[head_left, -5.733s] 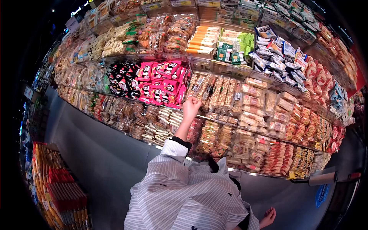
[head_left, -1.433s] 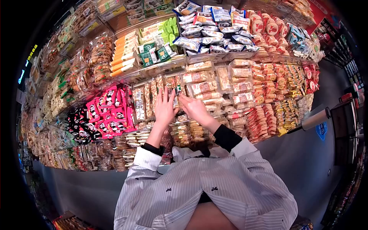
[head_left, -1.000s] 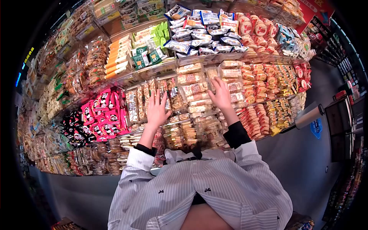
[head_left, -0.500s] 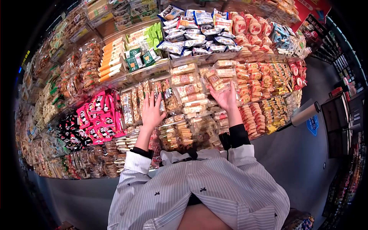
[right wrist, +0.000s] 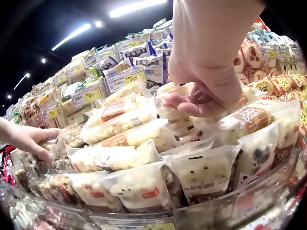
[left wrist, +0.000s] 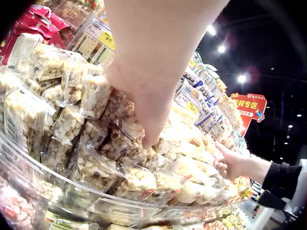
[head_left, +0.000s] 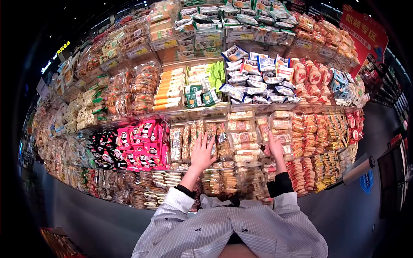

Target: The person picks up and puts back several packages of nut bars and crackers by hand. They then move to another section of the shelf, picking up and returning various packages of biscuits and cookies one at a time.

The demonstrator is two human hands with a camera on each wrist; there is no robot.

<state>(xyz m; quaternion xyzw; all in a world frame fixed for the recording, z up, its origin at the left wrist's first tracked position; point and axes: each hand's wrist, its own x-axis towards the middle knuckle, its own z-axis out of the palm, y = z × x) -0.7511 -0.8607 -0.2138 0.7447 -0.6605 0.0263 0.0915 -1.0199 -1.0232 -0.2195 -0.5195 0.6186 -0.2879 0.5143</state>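
Observation:
My left hand (head_left: 202,154) lies with fingers straight and spread over clear-wrapped puffed-grain bars (head_left: 186,142). In the left wrist view its thumb reaches down among the wrapped bars (left wrist: 96,165). To the right, my right hand (head_left: 275,148) is at pale wrapped bars with brown labels (head_left: 282,124). Its index finger points forward, near an upright pack (head_left: 263,127), while the other fingers curl in. In the right wrist view the curled right hand (right wrist: 204,93) hovers close over the pale bars (right wrist: 127,129), with nothing visible in its fingers.
Pink packets (head_left: 144,146) fill the bin left of my left hand. Behind a clear divider stand blue-and-white packets (head_left: 258,81) and green packets (head_left: 202,98). Red-and-gold snacks (head_left: 312,129) lie to the right. A grey cylinder (head_left: 357,172) juts out at the right front.
Both hands worked close together over the bars earlier; the right then moved right to the pale bars. Its palm, open half a second ago, now has curled fingers. The left stays spread; the view tilts up.

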